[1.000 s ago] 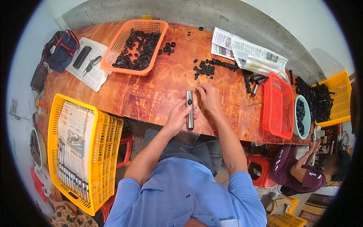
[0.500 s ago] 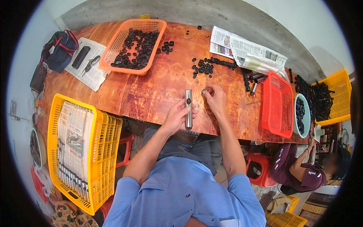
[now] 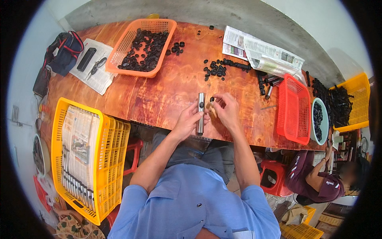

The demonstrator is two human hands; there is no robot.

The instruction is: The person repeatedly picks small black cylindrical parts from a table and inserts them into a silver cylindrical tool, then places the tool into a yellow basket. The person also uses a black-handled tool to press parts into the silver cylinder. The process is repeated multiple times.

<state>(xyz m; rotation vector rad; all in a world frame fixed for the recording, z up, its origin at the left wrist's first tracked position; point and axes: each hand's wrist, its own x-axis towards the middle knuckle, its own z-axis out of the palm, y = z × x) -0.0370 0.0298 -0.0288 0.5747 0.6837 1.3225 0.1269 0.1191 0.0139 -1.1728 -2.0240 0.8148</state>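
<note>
My left hand (image 3: pixel 188 122) is closed around a shiny metal tube (image 3: pixel 200 119) held upright in the picture over the table's near edge. A black round piece (image 3: pixel 201 104) sits on the tube's side near its upper end. Just right of the tube, my right hand (image 3: pixel 226 110) pinches a small black cap (image 3: pixel 212 99) between thumb and fingertips. Beyond the hands, a group of loose small black caps (image 3: pixel 215 70) lies on the table, beside a dark rod-like part (image 3: pixel 237 64).
An orange basket (image 3: pixel 113 59) of black pieces stands far left, a red basket (image 3: pixel 294 119) and pale green bowl (image 3: pixel 324 131) at right. A yellow crate (image 3: pixel 109 159) with finished-looking tubes on newspaper is near left. Newspapers (image 3: pixel 274 55) lie at the back. A person (image 3: pixel 318 175) sits at right.
My right hand has come closer to the tube, and the black cap in its fingertips now shows more plainly. My left hand still holds the tube.
</note>
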